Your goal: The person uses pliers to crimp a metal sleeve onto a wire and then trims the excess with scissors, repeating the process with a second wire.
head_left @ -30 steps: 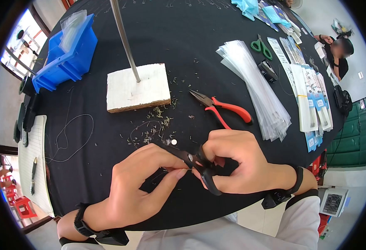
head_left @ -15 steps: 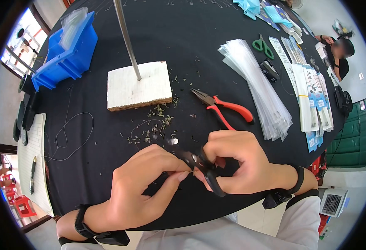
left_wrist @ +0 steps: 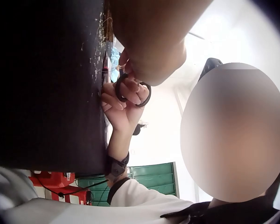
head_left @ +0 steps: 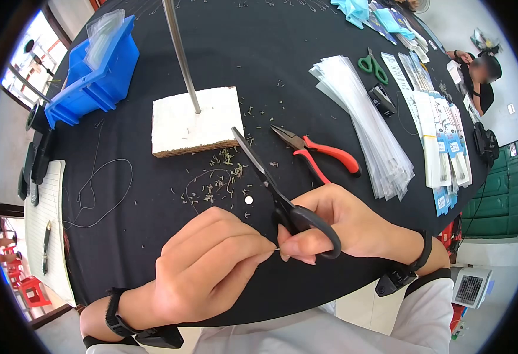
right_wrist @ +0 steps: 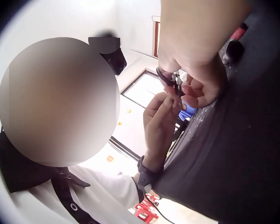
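Black-handled scissors hang from the right hand, their blades together and pointing up and left toward the white block. The right fingers are curled about the handle loops, and its thumb and fingertips meet close to the left fingertips. The left hand pinches a tiny thin piece that shows between the two hands; what it is cannot be told. In the left wrist view a scissor loop circles fingers of the right hand. The right wrist view has the left hand touching or nearly touching the right fingertips.
Red-handled pliers lie beyond the right hand. A white block with an upright metal rod stands behind green clippings. Clear sleeves, green scissors and packets are at right; a blue bin and notebook at left.
The scissors have swung from across the left fingertips to pointing up and away, blades now together. The right hand has turned, and the left fingers have closed in, hiding the gap by its thumb.
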A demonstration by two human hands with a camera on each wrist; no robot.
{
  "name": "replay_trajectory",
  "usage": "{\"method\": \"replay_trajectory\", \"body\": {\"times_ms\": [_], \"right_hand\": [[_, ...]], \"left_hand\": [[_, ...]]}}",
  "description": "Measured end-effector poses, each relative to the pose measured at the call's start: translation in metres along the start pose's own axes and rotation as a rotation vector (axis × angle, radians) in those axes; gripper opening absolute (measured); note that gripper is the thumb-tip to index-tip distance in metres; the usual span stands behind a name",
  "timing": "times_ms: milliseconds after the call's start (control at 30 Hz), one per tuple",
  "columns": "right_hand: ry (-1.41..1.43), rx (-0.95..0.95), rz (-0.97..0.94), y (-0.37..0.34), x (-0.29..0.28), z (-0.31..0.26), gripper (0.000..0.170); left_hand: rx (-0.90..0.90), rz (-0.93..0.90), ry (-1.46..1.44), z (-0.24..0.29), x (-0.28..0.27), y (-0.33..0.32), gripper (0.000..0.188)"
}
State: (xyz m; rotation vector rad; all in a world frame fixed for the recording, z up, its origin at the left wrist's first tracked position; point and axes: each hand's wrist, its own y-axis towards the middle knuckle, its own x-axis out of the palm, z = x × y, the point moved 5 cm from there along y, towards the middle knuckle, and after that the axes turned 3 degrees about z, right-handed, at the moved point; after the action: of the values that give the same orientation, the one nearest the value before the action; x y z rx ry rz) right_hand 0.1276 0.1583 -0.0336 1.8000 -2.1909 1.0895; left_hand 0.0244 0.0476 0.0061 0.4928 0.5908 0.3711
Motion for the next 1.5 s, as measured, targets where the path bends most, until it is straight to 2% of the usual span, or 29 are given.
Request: {"method": "replay_trajectory", "body": {"times_ms": [267, 367, 600, 700, 767, 867, 900, 1000, 1033, 1100, 1167, 1300, 1433, 1500], "right_hand": [[0.032, 0.037, -0.061, 0.001, -0.003, 0.0, 0.022], [0.058, 0.035, -0.057, 0.0, -0.002, 0.0, 0.023], [0.113, 0.078, -0.075, 0.001, -0.002, 0.002, 0.023], [0.074, 0.028, -0.025, 0.001, -0.005, 0.0, 0.021], [-0.036, -0.068, 0.075, 0.0, -0.007, -0.004, 0.017], [-0.312, -0.224, 0.255, -0.005, -0.008, -0.016, 0.015], [-0.424, -0.278, 0.32, -0.008, -0.009, -0.021, 0.017], [-1.012, -0.571, 0.289, -0.016, -0.008, -0.028, 0.021], [-1.053, -0.598, 0.304, -0.017, -0.004, -0.028, 0.025], [-1.159, -0.708, 0.403, -0.02, 0.0, -0.03, 0.022], [-1.248, -0.816, 0.48, -0.023, 0.003, -0.035, 0.016], [-1.402, -0.769, 0.508, -0.025, 0.004, -0.038, 0.02], [-1.304, -0.636, 0.294, -0.02, 0.005, -0.028, 0.021], [-1.328, -0.653, 0.256, -0.02, 0.007, -0.025, 0.021]], "left_hand": [[-0.176, 0.026, -0.09, -0.007, -0.007, -0.002, 0.013], [-0.211, 0.095, -0.098, -0.008, -0.006, -0.003, 0.014], [-0.211, 0.091, -0.104, -0.008, -0.006, -0.004, 0.014], [-0.261, 0.06, -0.127, -0.01, -0.005, -0.004, 0.013], [-0.333, 0.023, -0.169, -0.014, -0.004, -0.004, 0.013], [-0.311, -0.034, -0.155, -0.016, -0.002, -0.003, 0.013], [-0.273, 0.005, -0.071, -0.013, -0.006, -0.001, 0.013], [-0.194, 0.137, 0.176, -0.007, -0.019, 0.006, 0.012], [-0.206, 0.168, 0.221, -0.012, -0.023, 0.006, 0.012], [-0.255, 0.223, 0.28, -0.022, -0.029, 0.005, 0.009], [-0.305, 0.195, 0.302, -0.028, -0.031, 0.005, 0.008], [-0.37, 0.162, 0.422, -0.035, -0.039, 0.004, 0.009], [-0.303, 0.081, 0.337, -0.043, -0.033, 0.005, 0.012], [-0.3, 0.032, 0.284, -0.045, -0.026, 0.005, 0.016]]}}
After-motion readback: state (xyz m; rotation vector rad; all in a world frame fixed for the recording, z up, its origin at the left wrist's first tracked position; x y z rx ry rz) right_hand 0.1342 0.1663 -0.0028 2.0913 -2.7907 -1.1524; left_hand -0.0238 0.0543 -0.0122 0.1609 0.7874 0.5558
